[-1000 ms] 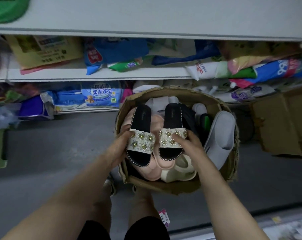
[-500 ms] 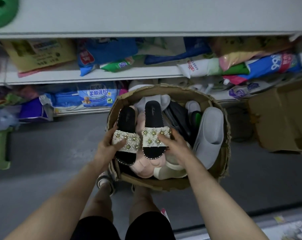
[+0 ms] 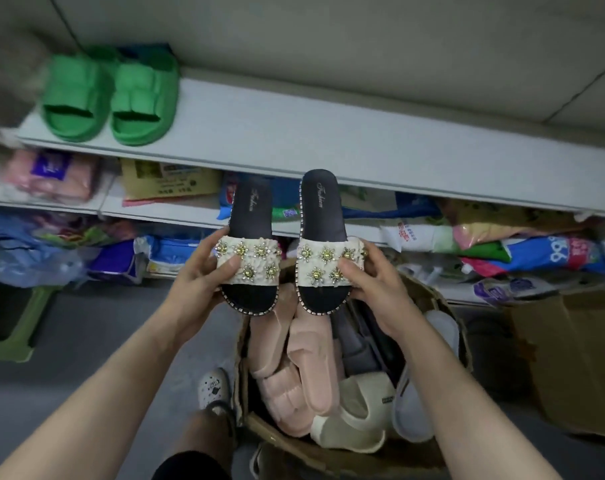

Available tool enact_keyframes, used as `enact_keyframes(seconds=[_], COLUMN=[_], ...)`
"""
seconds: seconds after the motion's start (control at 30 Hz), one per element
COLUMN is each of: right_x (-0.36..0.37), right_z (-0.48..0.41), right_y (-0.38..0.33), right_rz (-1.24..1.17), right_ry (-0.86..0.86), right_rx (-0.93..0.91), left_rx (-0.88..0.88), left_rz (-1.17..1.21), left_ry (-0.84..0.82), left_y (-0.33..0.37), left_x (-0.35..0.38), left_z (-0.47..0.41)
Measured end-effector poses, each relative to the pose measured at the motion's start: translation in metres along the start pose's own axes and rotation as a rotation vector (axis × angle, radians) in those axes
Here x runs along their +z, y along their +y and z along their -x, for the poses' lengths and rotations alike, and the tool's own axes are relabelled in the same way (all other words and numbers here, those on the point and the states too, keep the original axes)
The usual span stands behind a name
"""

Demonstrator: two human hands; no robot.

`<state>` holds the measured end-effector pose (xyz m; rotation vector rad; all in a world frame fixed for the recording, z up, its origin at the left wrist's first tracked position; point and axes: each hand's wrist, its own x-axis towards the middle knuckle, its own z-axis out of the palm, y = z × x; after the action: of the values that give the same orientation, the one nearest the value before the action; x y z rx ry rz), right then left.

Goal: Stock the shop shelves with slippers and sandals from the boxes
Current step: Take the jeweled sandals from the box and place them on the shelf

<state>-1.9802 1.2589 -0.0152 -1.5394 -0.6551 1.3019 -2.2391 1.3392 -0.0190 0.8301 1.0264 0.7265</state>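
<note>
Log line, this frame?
left hand: grips black jewelled-strap sandal | right hand: grips matching black sandal | above cardboard box | green slippers on white shelf

A shop aisle: white shelves hold packaged goods and green slippers.

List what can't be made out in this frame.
Head view, all:
Soles of the sandals: turned away from camera.
Dark slippers in the box: partly under the right hand and forearm.
Blue item behind the green slippers: mostly hidden by them.
Packets at left: blurred, labels unreadable.
Second carton: cut off by the right edge.
</note>
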Motion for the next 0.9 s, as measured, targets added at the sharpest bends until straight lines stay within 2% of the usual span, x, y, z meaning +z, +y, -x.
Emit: enact_keyframes(seconds=[0.1,0.2,0.37,0.63,0.7,0.8,0.9], right_x=[0.018,0.037,0.074,0.117,0.123,0.128,0.134], right_z=[-0.026,-0.063,-0.133,-0.204,-0.215,-0.219,-0.211], right_y=[-0.026,-0.051,-0.080,-0.097,-0.100,-0.105,-0.103], right_rz=[0.009,0.037,0.143,0.135,0.310,0.677,0.853], right_ry=[-0.002,0.009,0.045,0.117,0.166,0.244,0.232], right_rx=[-0.056,-0.089,-0.076,-0.018,-0.054,-0.150,-0.332], left_rx=[0.083,0.143,0.113,0.056,0.101,0.195,0.486], left_rz=[0.014,-0.024,-0.006,-0.183,-0.326,-0.692,-0.995], left_ry=[0.022,0.124,0.245,0.199,0.196,0.296,0.316], left_y=[0.027,0.053,0.100,0.133,0.139,0.141,0.130], left_x=[-0.013,-0.021,-0.035,-0.057,-0.058,-0.059,-0.060], left_z=[-0.023,-0.056,-0.121,-0.198,-0.210,-0.220,-0.208])
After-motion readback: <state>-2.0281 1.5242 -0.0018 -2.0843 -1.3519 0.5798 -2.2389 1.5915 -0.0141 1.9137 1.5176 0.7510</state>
